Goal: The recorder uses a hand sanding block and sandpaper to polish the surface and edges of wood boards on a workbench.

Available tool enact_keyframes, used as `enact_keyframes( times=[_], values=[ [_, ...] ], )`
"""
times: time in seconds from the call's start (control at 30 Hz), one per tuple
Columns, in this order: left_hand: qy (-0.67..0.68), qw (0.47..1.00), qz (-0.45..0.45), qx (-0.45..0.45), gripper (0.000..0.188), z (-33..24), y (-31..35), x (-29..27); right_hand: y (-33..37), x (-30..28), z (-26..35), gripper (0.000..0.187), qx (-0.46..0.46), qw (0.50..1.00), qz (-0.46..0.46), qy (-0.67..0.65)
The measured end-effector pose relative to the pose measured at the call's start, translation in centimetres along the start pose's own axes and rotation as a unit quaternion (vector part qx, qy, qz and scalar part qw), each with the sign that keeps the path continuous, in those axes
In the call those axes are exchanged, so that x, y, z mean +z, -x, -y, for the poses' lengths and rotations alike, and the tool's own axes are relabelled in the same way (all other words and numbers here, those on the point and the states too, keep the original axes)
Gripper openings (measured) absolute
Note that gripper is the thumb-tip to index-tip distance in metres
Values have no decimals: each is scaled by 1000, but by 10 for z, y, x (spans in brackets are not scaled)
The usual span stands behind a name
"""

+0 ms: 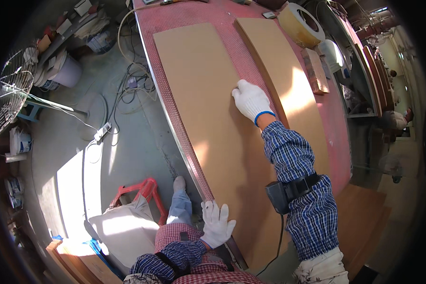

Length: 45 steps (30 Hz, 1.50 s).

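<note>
My right hand (252, 99), in a white glove with a blue cuff, is closed over the right edge of a long tan board (194, 71). Its fingers curl under, and whatever they may hold is hidden. At the near left edge of the same board my left hand (217, 224), also gloved in white, rests with its fingers spread. A second tan board (281, 57) lies to the right, alongside the first. Both lie on a worktable (154, 14) covered in red bubbled sheeting.
A large tape roll (288, 27) and a wooden block (313, 71) sit along the table's right side. On the floor to the left are a power strip (102, 131), loose cables, a red stool (151, 190) and a wire-caged fan (14, 83). Brown panels (359, 222) stand at lower right.
</note>
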<state>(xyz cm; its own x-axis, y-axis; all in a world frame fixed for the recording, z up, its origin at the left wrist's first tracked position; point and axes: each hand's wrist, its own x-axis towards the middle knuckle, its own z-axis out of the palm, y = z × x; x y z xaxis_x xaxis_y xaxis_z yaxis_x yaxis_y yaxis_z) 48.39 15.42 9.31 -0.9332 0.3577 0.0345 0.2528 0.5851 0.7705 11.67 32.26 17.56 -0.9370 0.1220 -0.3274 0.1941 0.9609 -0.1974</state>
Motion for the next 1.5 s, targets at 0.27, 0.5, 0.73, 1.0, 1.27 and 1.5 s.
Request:
enact_keyframes(
  times=[0.27,0.5,0.73,1.0,1.27,1.5],
  values=[
    [43,998,24,35,57,0,-1,-15,-137,-29,54,39,-50,994,-76,52],
    [52,996,-55,55,55,-6,8,-1,-228,-56,86,40,-81,993,-51,65],
    [61,993,-67,71,66,-5,13,16,-246,-67,105,38,-99,990,-90,34],
    [46,994,-66,70,65,-5,9,9,-207,-72,114,28,-69,991,22,-109],
    [41,996,-44,62,64,-4,4,4,-199,-68,122,29,-76,994,7,-81],
    [77,995,40,48,57,0,-16,-18,-153,-39,74,40,-74,996,-38,-15]
  ],
)
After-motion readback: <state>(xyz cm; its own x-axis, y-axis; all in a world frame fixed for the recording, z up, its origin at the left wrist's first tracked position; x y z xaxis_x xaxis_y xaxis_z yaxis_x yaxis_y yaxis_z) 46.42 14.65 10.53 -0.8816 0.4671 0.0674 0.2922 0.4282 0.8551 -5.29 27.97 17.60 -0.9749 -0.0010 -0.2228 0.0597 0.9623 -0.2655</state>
